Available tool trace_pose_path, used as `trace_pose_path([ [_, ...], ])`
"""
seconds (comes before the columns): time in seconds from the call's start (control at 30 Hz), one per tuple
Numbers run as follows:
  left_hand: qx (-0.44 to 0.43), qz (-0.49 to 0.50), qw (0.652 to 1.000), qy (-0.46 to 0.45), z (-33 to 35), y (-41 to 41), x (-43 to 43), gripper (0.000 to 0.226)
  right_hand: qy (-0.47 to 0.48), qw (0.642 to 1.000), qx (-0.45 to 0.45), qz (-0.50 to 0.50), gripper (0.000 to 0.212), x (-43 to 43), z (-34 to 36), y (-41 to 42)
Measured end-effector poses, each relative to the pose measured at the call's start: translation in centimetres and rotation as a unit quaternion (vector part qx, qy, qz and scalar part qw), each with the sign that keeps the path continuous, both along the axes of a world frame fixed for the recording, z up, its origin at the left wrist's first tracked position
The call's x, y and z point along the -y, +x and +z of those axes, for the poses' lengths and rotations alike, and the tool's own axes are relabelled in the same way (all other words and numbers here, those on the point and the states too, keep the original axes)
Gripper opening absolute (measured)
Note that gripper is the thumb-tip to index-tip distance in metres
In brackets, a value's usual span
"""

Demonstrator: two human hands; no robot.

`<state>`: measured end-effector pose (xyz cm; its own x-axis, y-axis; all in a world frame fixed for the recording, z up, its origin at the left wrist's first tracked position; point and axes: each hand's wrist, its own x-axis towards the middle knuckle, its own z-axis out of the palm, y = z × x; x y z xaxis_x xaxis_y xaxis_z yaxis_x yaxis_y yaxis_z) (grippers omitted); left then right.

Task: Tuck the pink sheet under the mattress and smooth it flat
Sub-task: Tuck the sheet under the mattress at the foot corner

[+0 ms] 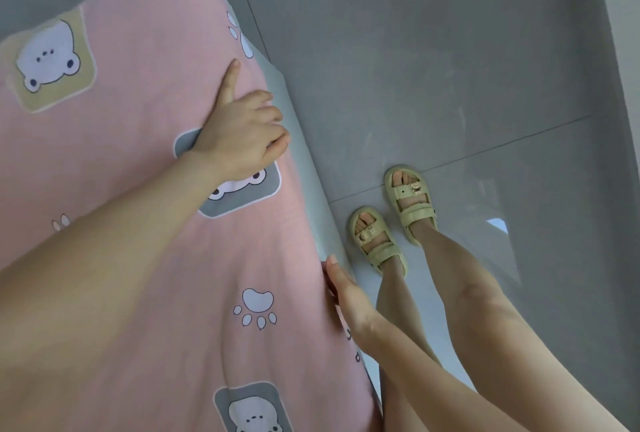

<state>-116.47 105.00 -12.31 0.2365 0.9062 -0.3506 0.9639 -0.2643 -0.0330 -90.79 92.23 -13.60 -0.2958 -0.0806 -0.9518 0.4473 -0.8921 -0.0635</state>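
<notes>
L hand (242, 130) on pink sheet (138, 127), thumb spread flat, fingers curled over its edge at mattress (306, 172) side. R hand (346, 293) edge-on vs same side, fingers hidden, can't tell grip. Sandals (410, 201) on floor (415, 51) just beside.

The pink sheet (138, 154) is showing as soft, matt woven cloth with flat printed figures, and the mattress (304, 154) edge beside it is looking smooth, pale grey and faintly sheeny. The floor (415, 68) is gleaming as smooth, semi-glossy grey tile, catching a bright reflection. The sandals (408, 203) are looking like matt, rubbery, pale yellow plastic.
</notes>
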Motion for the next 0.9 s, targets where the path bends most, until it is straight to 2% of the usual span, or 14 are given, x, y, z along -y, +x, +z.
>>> trace_pose_path([
  [0.07,0.019,0.008,0.999,0.026,0.6,-0.1,0.5,0.044,-0.015,1.000,-0.007,0.015,0.071,0.6,0.0,0.2],
  [0.17,0.021,0.019,1.000,0.010,0.5,-0.3,0.7,0.048,-0.046,0.997,-0.018,0.063,0.058,0.1,0.4,-0.9],
  [0.27,0.026,0.048,0.998,-0.024,0.0,-0.2,0.5,0.058,-0.056,0.995,-0.024,0.078,0.066,-1.4,-0.2,-1.5],
  [0.37,0.096,0.095,0.991,-0.025,1.2,0.3,0.1,0.058,0.070,0.987,0.005,0.145,0.072,-3.7,-0.3,-1.6],
  [0.43,0.147,0.147,0.977,0.042,3.1,0.2,0.4,0.046,0.169,0.974,0.052,0.139,0.070,-6.0,0.7,-2.4],
  [0.5,0.108,0.256,0.951,0.133,4.8,-0.3,1.2,0.036,0.254,0.955,0.051,0.144,0.064,-8.3,2.4,-3.7],
  [0.53,0.053,0.349,0.926,0.134,5.8,-0.8,1.8,0.038,0.297,0.940,0.040,0.160,0.059,-9.4,3.6,-4.8],
  [0.6,-0.040,0.554,0.830,0.038,7.5,-2.2,3.6,0.045,0.390,0.902,0.019,0.182,0.043,-11.3,6.1,-7.1],
  [0.63,-0.041,0.631,0.775,-0.013,8.0,-2.9,4.5,0.047,0.445,0.873,0.010,0.200,0.039,-12.2,7.0,-8.4],
  [0.67,-0.015,0.676,0.735,-0.048,8.1,-3.7,5.5,0.048,0.506,0.831,-0.002,0.229,0.040,-13.1,7.7,-9.6],
  [0.7,0.016,0.689,0.721,-0.072,7.9,-4.2,6.4,0.050,0.565,0.779,-0.017,0.271,0.045,-13.7,8.2,-10.7],
  [0.77,0.065,0.654,0.745,-0.115,7.1,-4.9,8.1,0.054,0.620,0.673,-0.062,0.398,0.056,-14.9,7.9,-12.4],
  [0.83,0.118,0.615,0.766,-0.145,6.7,-4.9,8.9,0.058,0.552,0.594,-0.105,0.576,0.062,-16.0,7.3,-13.4],
  [0.9,0.172,0.601,0.768,-0.140,7.2,-5.3,9.3,0.055,0.460,0.566,-0.108,0.676,0.057,-17.8,7.3,-14.5],
])
